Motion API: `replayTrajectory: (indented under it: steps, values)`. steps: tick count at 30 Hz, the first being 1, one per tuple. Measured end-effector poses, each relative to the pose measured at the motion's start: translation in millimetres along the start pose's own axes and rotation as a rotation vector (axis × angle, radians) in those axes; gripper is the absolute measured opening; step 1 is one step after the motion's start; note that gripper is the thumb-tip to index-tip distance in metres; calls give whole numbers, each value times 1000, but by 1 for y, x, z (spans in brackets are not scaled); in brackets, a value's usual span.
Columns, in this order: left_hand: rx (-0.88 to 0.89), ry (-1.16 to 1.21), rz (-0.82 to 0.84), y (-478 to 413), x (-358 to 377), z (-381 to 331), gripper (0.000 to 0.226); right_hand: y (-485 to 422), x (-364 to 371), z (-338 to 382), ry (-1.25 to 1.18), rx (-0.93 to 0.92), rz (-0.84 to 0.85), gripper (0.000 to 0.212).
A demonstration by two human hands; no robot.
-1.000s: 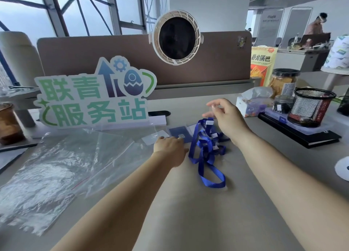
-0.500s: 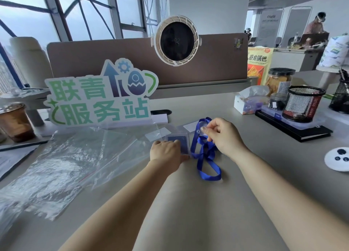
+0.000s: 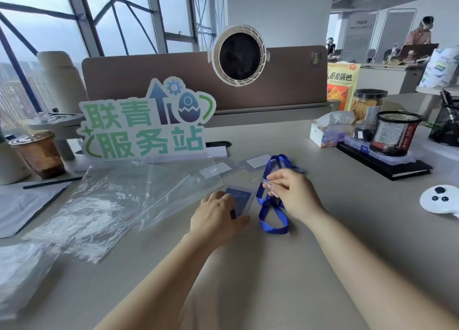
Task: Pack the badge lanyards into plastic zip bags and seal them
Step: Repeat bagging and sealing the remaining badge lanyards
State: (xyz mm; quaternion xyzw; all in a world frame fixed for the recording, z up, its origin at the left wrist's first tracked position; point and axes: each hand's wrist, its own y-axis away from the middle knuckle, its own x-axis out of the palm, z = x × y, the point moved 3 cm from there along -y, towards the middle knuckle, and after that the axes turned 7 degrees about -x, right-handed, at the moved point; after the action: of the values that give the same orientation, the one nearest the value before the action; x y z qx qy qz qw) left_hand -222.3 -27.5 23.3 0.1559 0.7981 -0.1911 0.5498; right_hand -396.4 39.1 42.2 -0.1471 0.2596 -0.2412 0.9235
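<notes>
Your left hand [image 3: 218, 215] grips the badge [image 3: 240, 198] on the worktop [image 3: 323, 242]; your right hand [image 3: 295, 193] pinches the clear end of the lanyard [image 3: 273, 226], its blue loop lying between them. Zip bags [image 3: 111, 205] lie flat just left.

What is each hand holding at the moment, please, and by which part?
The left hand grips the badge holder by its near end. The right hand pinches the blue lanyard at what looks like its clear clip end.
</notes>
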Motion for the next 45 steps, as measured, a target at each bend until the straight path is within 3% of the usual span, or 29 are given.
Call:
replayTrajectory:
  steps: [4, 8, 13, 20, 22, 27, 32, 36, 39, 42, 45]
  values:
    - [-87, 31, -31, 14, -2, 8, 40, 16, 9, 0, 99, -56, -41, 12]
    - [-201, 129, 57, 9, -8, 15, 70, 22, 18, 7, 224, -148, 11, 20]
    - [-297, 486, 98, 10, -13, 21, 100, 28, 23, 11, 395, -242, 35, 7]
    - [-230, 819, -65, 9, -20, 18, 33, 20, 28, 13, 380, -275, -14, 9]
    - [-192, 914, -33, 11, -20, 13, 33, 18, 31, 12, 388, -276, -30, 11]
    - [-80, 887, -59, 14, -23, 4, 18, 18, 34, 17, 384, -357, -54, 14]
    - [-11, 646, -148, 14, -21, 4, 5, 18, 33, 17, 335, -352, -50, 19]
    - [-132, 697, -319, 11, -32, 20, 12, 21, 27, 5, 482, -253, 121, 47]
    - [-202, 831, -462, 9, -41, 36, 7, 16, 25, -15, 634, -104, 314, 54]
    - [-275, 948, -534, 8, -46, 47, 9, -2, 17, -33, 744, -38, 316, 51]
    - [-327, 1014, -574, 6, -50, 52, 11, -22, -6, -49, 802, 32, 209, 38]
